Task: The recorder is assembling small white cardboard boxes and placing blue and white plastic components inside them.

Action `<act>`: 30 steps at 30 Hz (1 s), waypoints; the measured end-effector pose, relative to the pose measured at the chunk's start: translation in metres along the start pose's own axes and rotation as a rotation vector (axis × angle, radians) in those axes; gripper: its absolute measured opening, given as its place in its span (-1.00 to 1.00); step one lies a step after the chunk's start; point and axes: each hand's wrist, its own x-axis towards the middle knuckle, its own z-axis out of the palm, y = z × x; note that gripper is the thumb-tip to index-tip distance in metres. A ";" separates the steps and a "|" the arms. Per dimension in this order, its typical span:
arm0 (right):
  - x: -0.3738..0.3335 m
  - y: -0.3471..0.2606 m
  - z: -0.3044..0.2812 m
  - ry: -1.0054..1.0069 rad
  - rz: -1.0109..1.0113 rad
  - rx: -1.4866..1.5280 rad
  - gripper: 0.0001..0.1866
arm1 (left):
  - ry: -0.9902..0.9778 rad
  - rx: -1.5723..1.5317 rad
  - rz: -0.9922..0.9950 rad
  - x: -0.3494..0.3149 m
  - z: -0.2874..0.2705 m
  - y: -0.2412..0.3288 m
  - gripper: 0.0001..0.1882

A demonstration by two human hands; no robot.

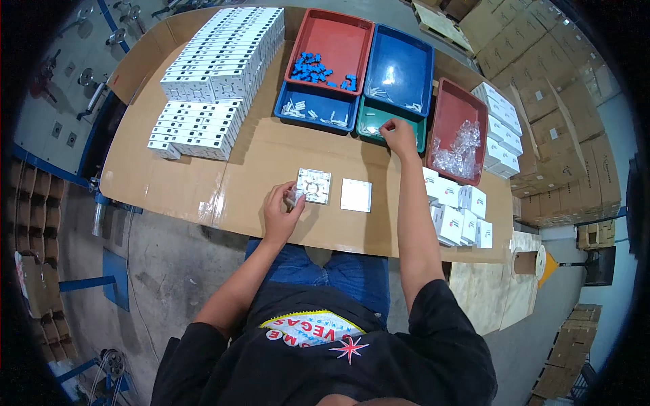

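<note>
Green tray: the shallow green plastic tray (421, 132) sits on the cardboard-covered tabletop (257, 155), its longer side running left to right; small pale pieces lie inside.
White housing: a square white plastic housing (313, 186), nearer the person than the green tray and to its left, lying flat on the tabletop.
Housing's direction: its detailed inner face points up; two sides run roughly toward the trays, turned slightly. Being nearly square, it shows no clear long axis.
White panel: a thin, flat, square white panel (356, 195), between the green tray and the person, just right of the housing; it lies flat, its sides almost in line with the housing's.
Left hand: the left hand (279, 215) touches the housing's left edge, fingers and thumb curled, a clear glint between them; whether the grip is clenched on anything, I cannot tell.
Right hand: the right hand (398, 134) reaches over the green tray, fingertips bent down into it; whether its grip is grasping a piece cannot be made out.
Blue parts: small bright-blue plastic parts (309, 69) lie in a red tray beyond the green tray, to its left.
Clear parts: a heap of transparent plastic parts (460, 149) fills the near end of another red tray, right of the green tray, whose long axis runs away from the person.
</note>
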 end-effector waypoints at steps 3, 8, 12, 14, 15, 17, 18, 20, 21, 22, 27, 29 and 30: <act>-0.022 -0.001 0.000 0.085 -0.028 0.252 -0.76 | 0.004 0.006 -0.010 -0.001 0.001 -0.003 -0.62; -0.079 -0.010 0.018 0.119 0.023 0.629 -0.85 | 0.028 -0.030 0.029 0.006 0.007 -0.004 -0.59; -0.138 -0.073 0.045 -0.097 0.023 0.826 -0.89 | 0.038 -0.046 0.020 0.007 0.006 -0.004 -0.58; -0.155 -0.097 0.060 -0.212 0.030 0.878 -0.91 | 0.003 -0.022 0.061 0.005 0.004 -0.003 -0.57; -0.162 -0.104 0.066 -0.220 0.031 0.882 -0.91 | 0.004 -0.041 0.059 0.003 0.003 -0.001 -0.56; -0.168 -0.116 0.076 -0.259 -0.009 0.808 -0.90 | 0.011 -0.032 0.075 0.000 0.003 -0.001 -0.56; -0.171 -0.120 0.079 -0.261 -0.013 0.810 -0.90 | 0.014 -0.029 0.090 -0.001 0.002 -0.002 -0.56; -0.176 -0.126 0.083 -0.194 -0.151 0.693 -0.84 | 0.024 -0.025 0.099 -0.003 0.000 -0.005 -0.56; -0.177 -0.128 0.084 -0.224 -0.147 0.696 -0.81 | 0.027 -0.024 0.108 -0.004 -0.001 -0.007 -0.56; -0.177 -0.129 0.082 -0.220 -0.150 0.696 -0.81 | 0.028 -0.026 0.113 -0.003 -0.001 -0.005 -0.56; -0.173 -0.129 0.077 -0.214 -0.091 0.716 -0.84 | 0.026 -0.042 0.091 0.002 -0.001 -0.005 -0.56; -0.170 -0.124 0.076 -0.209 -0.071 0.702 -0.84 | 0.025 -0.044 0.093 0.004 0.000 -0.002 -0.57; -0.168 -0.121 0.075 -0.204 -0.056 0.690 -0.84 | 0.025 -0.044 0.097 0.006 0.000 0.000 -0.57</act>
